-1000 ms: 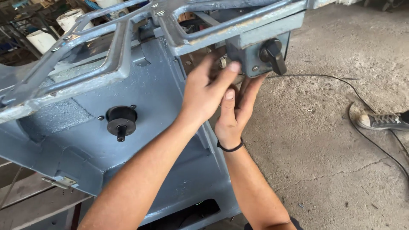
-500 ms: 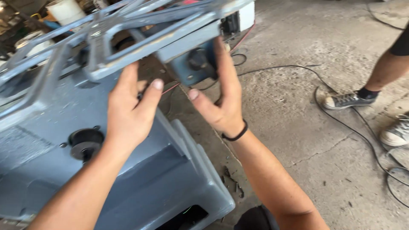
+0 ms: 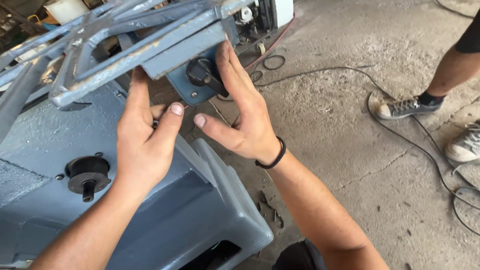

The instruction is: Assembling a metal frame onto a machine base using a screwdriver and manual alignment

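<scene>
A grey-blue metal machine housing (image 3: 200, 210) fills the lower left, with a tubular steel frame (image 3: 130, 40) above it. A blue switch box with a black rotary knob (image 3: 202, 74) hangs at the frame's end. My left hand (image 3: 145, 135) reaches up under the frame, fingers behind the bar, thumb free. My right hand (image 3: 240, 105) lies flat along the right side of the switch box, fingers touching beside the knob, thumb pointing left. A black band circles my right wrist. What the left fingertips touch is hidden.
A black rubber mount with a stud (image 3: 87, 175) sits on the housing. Black cables (image 3: 400, 130) trail over the concrete floor. Another person's leg and sneakers (image 3: 407, 106) stand at the right. A white machine on casters (image 3: 260, 20) is behind the frame.
My view has swung right and closer. My hands, first pressed together under the switch box, have spread apart; the right one now rests along the box's side.
</scene>
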